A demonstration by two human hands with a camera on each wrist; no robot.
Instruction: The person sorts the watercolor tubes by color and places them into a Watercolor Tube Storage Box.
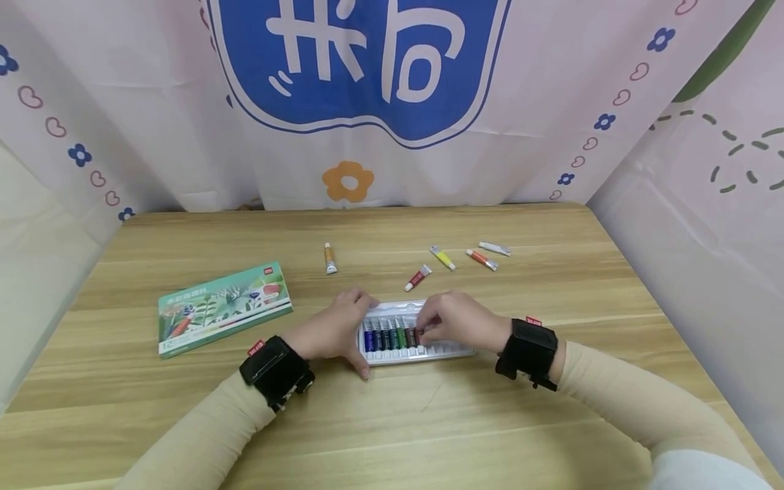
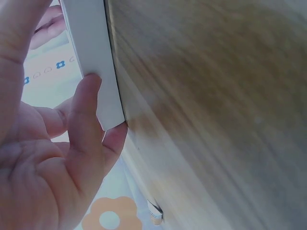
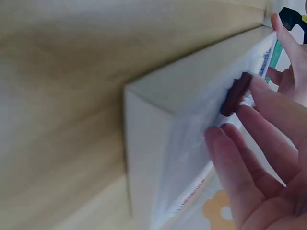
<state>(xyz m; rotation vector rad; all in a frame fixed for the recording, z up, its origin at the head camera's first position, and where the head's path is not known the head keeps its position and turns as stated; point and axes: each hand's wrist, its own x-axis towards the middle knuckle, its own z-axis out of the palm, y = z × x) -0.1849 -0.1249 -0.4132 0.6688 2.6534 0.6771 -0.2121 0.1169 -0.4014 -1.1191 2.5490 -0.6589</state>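
A white plastic tray [image 1: 398, 361] lies on the table, holding a row of small paint tubes [image 1: 385, 339] in blue, dark, green and brown. My left hand [image 1: 333, 328] grips the tray's left end, its thumb at the near corner and its fingers at the far one. In the left wrist view, the thumb and fingers straddle the white tray end [image 2: 93, 52]. Over the row's right end, my right hand [image 1: 462, 320] pinches a dark reddish-brown paint tube [image 3: 236, 95] between thumb and fingertips. Its lower part is hidden in the right wrist view.
Left of the tray is a green paint box [image 1: 223, 306]. Behind it lie an ochre tube [image 1: 330, 258], a red tube [image 1: 418, 278], a yellow tube [image 1: 442, 257], an orange-red tube [image 1: 482, 259] and a white tube [image 1: 495, 248]. A printed curtain [image 1: 539, 88] borders the table's back.
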